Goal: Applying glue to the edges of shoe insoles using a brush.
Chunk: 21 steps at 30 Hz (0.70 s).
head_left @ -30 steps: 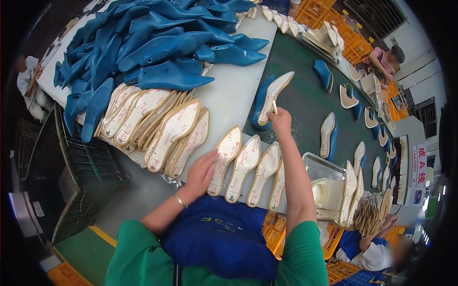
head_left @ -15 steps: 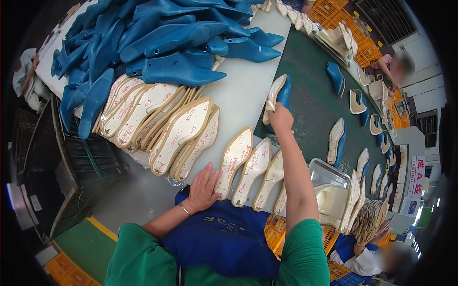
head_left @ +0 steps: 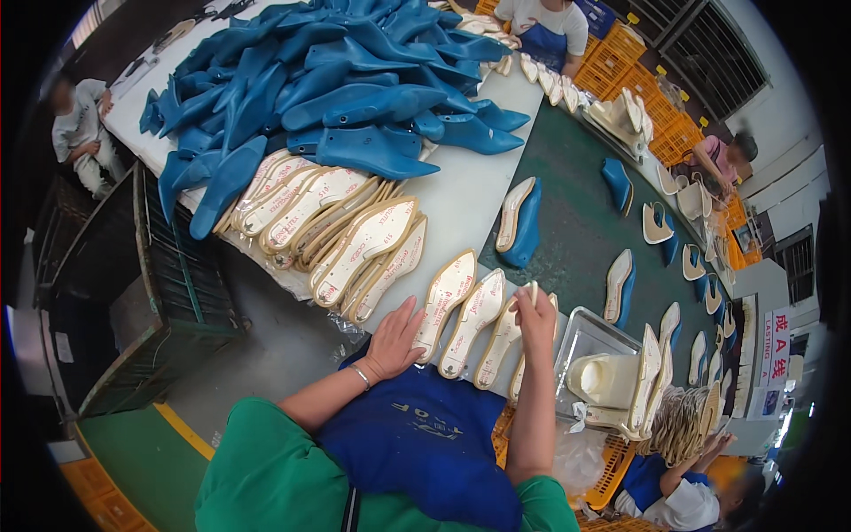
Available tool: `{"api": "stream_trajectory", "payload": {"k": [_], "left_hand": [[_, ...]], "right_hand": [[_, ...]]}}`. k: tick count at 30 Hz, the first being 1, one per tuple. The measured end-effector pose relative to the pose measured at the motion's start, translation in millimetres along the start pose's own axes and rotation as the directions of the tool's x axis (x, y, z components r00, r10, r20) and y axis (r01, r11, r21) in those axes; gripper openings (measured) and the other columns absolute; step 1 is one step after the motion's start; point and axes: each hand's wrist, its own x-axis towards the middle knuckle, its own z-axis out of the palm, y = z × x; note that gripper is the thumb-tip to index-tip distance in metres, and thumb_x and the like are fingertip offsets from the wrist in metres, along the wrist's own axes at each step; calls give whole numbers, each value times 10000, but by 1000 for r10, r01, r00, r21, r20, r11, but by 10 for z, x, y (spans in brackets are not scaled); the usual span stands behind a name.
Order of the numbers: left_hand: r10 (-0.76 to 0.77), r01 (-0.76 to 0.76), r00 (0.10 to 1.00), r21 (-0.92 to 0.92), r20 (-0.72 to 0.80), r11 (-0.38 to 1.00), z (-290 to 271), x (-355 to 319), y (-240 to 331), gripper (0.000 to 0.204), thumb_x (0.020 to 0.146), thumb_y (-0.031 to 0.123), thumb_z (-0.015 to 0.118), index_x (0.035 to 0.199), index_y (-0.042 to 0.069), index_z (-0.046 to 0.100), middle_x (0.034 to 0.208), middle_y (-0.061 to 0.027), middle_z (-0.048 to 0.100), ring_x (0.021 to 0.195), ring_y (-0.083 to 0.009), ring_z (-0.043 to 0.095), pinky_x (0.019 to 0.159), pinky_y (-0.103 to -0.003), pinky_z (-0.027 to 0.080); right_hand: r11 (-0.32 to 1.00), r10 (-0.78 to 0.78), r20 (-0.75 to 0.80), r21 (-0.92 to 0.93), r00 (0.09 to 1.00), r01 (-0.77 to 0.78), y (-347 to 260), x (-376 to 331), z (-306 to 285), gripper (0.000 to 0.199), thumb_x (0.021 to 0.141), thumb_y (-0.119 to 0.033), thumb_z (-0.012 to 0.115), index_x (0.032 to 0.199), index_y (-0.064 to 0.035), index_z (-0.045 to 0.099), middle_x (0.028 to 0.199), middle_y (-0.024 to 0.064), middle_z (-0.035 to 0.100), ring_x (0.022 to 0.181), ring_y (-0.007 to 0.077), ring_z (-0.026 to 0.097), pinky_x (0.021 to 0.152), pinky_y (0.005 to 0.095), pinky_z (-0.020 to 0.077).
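My left hand [head_left: 393, 344] lies at the table's near edge, fingers stretched out and touching the leftmost insole [head_left: 446, 306] in a row of pale insoles with tan rims. My right hand [head_left: 535, 324] is closed over the right part of this row. A short, pale, stick-like tool [head_left: 532, 291] pokes up from its fingers; the working end is hidden. Beneath that hand and forearm, the right-hand insoles are partly covered. On the green belt beyond lies a blue shoe last [head_left: 527, 232] with an insole [head_left: 514, 213] against its left side, apart from both hands.
Blue lasts [head_left: 355, 97] form a big heap at the far left, behind stacked insoles [head_left: 363, 248]. Right of my hand, a metal tray [head_left: 592, 324] bears a whitish tub [head_left: 603, 379]. More lasts ride the green belt [head_left: 567, 177]. Several people work around the line.
My right hand has drawn back from the last on the belt to the insole row, still gripping the pale tool. The last stays on the belt. My left hand stays beside the leftmost insole.
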Motion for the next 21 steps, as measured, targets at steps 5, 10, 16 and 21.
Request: {"api": "stream_trajectory", "payload": {"k": [5, 10, 16, 21], "left_hand": [[28, -28, 1000, 43, -6, 999, 64, -57, 8, 802, 790, 272, 698, 1449, -11, 341, 1515, -276, 284, 1357, -409, 362, 1116, -462, 302], [-2, 3, 1000, 47, -26, 999, 81, -73, 29, 722, 838, 242, 653, 1442, -14, 352, 1511, -257, 310, 1341, -395, 382, 1111, -446, 311], [-120, 116, 990, -51, -78, 992, 63, -104, 125, 582, 924, 201, 565, 1428, -18, 374, 1512, -215, 336, 1320, -383, 397, 1103, -439, 316], [-163, 160, 983, -52, -80, 986, 69, -318, 244, 543, 943, 202, 545, 1420, -8, 392, 1507, -210, 343, 1316, -387, 394, 1105, -440, 311]], "right_hand": [[824, 152, -25, 556, 988, -113, 95, -542, -253, 366, 1012, -345, 462, 894, -24, 594, 742, 91, 630, 584, 148, 557, 554, 273, 464], [806, 137, -246, 590, 960, 36, 243, -848, -545, 490, 1037, -454, 383, 825, -55, 574, 670, 53, 574, 532, 118, 505, 513, 249, 413], [767, 146, -263, 639, 954, 59, 206, -1201, -598, 516, 1041, -469, 371, 794, -60, 566, 567, -9, 459, 488, 77, 398, 473, 217, 299], [767, 95, -216, 639, 972, 67, 439, -1328, -597, 272, 1005, -273, 526, 901, -36, 612, 626, 13, 524, 549, 77, 470, 513, 204, 358]]}}
